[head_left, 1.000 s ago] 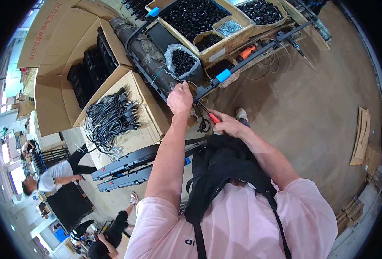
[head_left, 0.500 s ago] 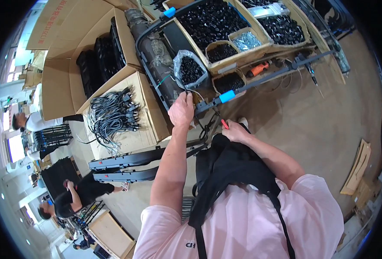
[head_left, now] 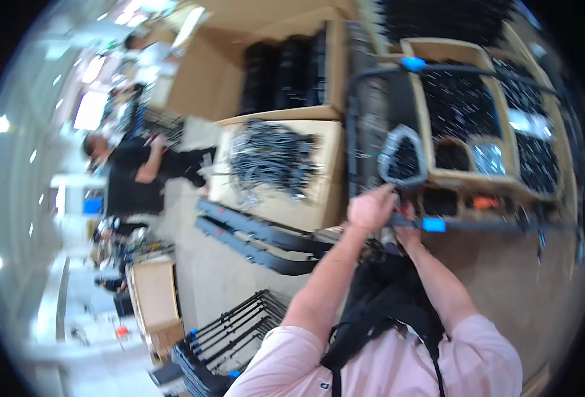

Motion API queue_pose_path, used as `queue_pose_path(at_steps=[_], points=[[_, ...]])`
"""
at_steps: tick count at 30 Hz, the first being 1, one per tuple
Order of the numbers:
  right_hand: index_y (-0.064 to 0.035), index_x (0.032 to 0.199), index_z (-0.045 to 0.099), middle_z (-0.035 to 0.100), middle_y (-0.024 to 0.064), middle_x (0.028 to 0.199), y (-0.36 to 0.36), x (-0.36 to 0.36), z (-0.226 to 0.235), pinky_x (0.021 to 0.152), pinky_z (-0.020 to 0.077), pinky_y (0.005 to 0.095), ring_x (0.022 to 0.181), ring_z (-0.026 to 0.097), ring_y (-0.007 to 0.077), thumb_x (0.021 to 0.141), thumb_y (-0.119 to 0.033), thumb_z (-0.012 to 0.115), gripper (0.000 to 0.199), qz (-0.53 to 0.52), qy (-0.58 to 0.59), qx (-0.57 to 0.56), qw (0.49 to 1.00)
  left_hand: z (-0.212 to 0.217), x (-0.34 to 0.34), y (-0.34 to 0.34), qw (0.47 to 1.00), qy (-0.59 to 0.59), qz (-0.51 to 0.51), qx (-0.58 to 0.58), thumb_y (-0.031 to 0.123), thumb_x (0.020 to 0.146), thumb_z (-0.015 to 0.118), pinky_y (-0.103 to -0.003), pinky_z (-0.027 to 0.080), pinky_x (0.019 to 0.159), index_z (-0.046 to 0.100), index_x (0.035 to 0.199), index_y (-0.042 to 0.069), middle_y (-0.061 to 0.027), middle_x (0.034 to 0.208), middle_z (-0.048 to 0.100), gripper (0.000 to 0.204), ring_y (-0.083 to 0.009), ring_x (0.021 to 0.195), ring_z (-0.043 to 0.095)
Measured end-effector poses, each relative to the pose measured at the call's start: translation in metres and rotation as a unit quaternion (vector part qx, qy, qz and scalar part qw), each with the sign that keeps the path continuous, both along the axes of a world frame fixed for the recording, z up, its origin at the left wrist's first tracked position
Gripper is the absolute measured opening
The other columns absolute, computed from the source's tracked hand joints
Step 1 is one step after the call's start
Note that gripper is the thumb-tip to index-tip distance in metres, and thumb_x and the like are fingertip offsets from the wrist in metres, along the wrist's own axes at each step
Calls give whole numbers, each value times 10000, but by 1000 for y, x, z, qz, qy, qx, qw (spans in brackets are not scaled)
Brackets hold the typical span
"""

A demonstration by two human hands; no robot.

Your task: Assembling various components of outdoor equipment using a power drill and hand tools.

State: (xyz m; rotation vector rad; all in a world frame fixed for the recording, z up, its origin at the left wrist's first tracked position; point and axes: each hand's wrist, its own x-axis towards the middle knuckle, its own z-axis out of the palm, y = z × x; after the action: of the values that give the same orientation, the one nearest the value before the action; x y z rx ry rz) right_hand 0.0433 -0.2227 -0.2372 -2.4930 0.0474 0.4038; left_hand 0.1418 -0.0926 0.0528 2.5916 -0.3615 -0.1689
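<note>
While I leaned over the cart, my left hand [head_left: 370,208] was curled shut on its dark rail [head_left: 477,225], close to a blue clip [head_left: 433,225]. My right hand [head_left: 408,233] sat just under that rail, but it was too blurry to tell if it was open or shut. Past my hands stood a box of grey cables [head_left: 272,159]. Farther left, a person in black [head_left: 133,173] stood bent over.

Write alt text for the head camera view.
A person's left hand and right hand grip the dark rail of a cart holding cardboard bins of black parts. To the left sits an open box of coiled black cables; another person works farther off. The picture is motion-blurred.
</note>
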Motion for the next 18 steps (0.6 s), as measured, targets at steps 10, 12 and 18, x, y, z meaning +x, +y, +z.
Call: queue_pose_path(at_steps=[10, 12, 18], points=[[-97, 1638, 319, 609, 290, 1411, -73, 12, -37, 877, 580, 530, 860, 735, 459, 1063, -436, 409, 673, 38, 40, -140, 989, 25, 35, -4, 963, 78, 171, -191, 452, 1034, 597, -542, 535, 740, 703, 1003, 54, -262, 867, 700, 413, -461, 876, 709], [-47, 1609, 361, 535, 307, 1489, -62, 10, -46, 946, 556, 537, 958, 727, 467, 1040, -415, 467, 686, -190, 49, 202, 960, 35, 75, -5, 959, -51, 173, -218, 415, 1043, 588, -588, 517, 686, 648, 883, 47, -285, 833, 670, 405, -518, 827, 659], [-30, 1388, 596, 730, 237, 1165, -50, -3, 235, 977, 546, 500, 1134, 679, 433, 918, -347, 693, 575, 35, 221, -83, 971, 89, 253, 114, 934, -246, 212, -151, 283, 965, 681, -503, 528, 825, 737, 944, 53, -185, 950, 704, 238, -405, 939, 669]])
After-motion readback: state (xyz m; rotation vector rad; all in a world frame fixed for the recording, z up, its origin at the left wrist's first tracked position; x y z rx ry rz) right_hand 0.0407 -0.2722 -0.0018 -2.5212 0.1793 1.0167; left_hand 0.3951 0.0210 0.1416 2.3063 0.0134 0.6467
